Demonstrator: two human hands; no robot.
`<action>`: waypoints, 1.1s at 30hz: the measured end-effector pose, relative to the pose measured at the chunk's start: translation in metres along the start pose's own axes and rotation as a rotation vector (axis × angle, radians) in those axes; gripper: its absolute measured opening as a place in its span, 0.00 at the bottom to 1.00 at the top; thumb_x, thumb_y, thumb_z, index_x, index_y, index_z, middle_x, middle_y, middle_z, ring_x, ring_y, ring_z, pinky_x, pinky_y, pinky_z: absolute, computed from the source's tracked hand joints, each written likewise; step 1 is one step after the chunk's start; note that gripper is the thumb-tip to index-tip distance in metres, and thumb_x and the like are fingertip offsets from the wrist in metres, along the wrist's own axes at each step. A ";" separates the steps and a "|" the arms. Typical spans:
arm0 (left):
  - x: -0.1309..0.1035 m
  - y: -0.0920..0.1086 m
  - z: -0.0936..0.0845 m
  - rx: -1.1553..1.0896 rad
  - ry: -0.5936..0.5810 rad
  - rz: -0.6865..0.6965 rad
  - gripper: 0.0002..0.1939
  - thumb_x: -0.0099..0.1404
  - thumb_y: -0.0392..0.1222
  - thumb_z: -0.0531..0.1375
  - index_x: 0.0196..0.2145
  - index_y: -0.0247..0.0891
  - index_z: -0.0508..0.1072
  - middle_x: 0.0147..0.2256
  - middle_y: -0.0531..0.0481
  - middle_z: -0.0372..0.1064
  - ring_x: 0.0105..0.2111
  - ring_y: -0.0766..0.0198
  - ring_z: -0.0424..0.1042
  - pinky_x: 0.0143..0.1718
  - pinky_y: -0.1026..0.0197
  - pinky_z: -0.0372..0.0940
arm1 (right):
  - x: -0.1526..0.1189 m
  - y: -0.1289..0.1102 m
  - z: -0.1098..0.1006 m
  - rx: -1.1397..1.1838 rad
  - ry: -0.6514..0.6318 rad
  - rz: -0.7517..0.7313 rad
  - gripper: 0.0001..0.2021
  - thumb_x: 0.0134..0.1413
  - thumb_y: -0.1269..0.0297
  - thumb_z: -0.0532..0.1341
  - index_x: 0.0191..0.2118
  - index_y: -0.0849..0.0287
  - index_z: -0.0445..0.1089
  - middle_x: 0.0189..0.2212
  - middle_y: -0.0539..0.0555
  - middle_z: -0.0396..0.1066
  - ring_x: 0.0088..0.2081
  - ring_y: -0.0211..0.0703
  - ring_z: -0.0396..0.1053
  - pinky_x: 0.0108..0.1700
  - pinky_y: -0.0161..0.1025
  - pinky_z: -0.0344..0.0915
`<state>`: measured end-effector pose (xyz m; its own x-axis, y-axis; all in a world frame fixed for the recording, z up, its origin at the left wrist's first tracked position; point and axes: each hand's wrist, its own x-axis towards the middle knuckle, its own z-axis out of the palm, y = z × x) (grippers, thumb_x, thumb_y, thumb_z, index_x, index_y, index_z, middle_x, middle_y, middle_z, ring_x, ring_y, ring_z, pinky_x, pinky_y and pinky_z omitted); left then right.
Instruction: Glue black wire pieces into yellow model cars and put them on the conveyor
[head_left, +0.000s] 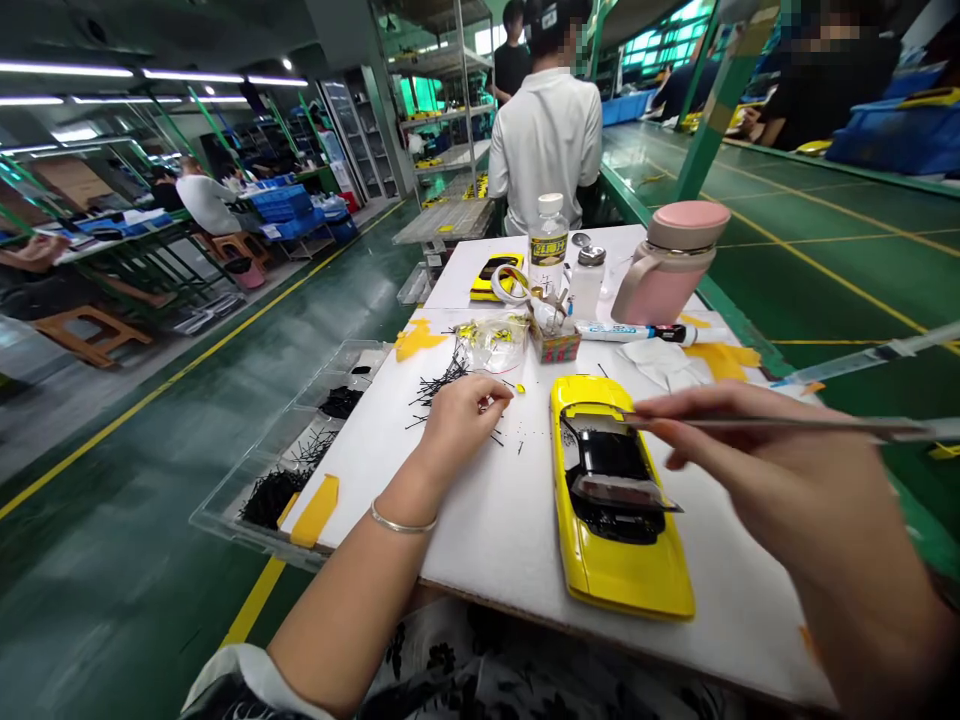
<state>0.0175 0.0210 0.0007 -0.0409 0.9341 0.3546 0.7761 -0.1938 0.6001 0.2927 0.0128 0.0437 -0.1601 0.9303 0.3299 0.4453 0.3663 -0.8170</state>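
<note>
A yellow toy car body (626, 575) lies on the white board (495, 530), with a black part in its roof opening and a clear piece (622, 491) across it. My right hand (742, 450) pinches metal tweezers (780, 425), whose tips reach the upper edge of the opening. Left of the car, my left hand (469, 410) rests above the board with thumb and fingers pressed together; what they hold, if anything, is too small to name. A tiny yellow piece (520, 389) lies just beside its fingertips. Black thin sticks (442, 383) are scattered behind that hand.
Behind the car stand a pink mug (667, 265), a plastic bottle (548, 245), a glass jar (586, 283), a marker-like tube (637, 332) and a bag of yellow pieces (495, 342). Another yellow car (487, 292) sits farther back. A clear tray (232, 500) of black parts borders the left. A person (547, 140) stands ahead.
</note>
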 end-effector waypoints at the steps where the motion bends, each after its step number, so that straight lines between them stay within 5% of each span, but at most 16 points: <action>1: -0.001 -0.002 0.000 -0.029 0.027 0.001 0.09 0.64 0.30 0.63 0.36 0.40 0.82 0.38 0.49 0.81 0.37 0.62 0.77 0.41 0.60 0.68 | 0.015 -0.014 0.011 0.038 -0.121 -0.009 0.08 0.55 0.58 0.68 0.35 0.57 0.79 0.31 0.55 0.80 0.28 0.44 0.76 0.26 0.35 0.68; 5: 0.000 -0.013 -0.002 -0.132 0.120 -0.013 0.09 0.63 0.29 0.63 0.36 0.40 0.82 0.36 0.50 0.80 0.35 0.64 0.76 0.39 0.62 0.68 | 0.059 -0.033 0.057 -0.054 -0.427 -0.002 0.03 0.52 0.68 0.68 0.33 0.59 0.81 0.25 0.51 0.79 0.26 0.40 0.74 0.27 0.33 0.66; 12: 0.004 -0.021 -0.011 -0.285 0.202 -0.061 0.07 0.62 0.31 0.64 0.36 0.38 0.83 0.34 0.51 0.79 0.31 0.66 0.72 0.36 0.63 0.67 | 0.078 -0.028 0.092 -0.300 -0.620 0.043 0.06 0.51 0.75 0.67 0.32 0.60 0.83 0.26 0.52 0.80 0.25 0.39 0.74 0.25 0.32 0.65; 33: 0.002 -0.013 -0.017 -0.392 0.206 -0.033 0.06 0.62 0.33 0.64 0.35 0.39 0.82 0.35 0.51 0.79 0.32 0.66 0.72 0.34 0.64 0.67 | 0.075 -0.028 0.104 -0.360 -0.637 0.034 0.08 0.51 0.77 0.64 0.30 0.62 0.82 0.25 0.52 0.79 0.22 0.37 0.72 0.24 0.30 0.66</action>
<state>-0.0034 0.0205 0.0058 -0.2170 0.8704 0.4419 0.4764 -0.3007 0.8262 0.1764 0.0736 0.0418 -0.5736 0.8101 -0.1213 0.7036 0.4114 -0.5793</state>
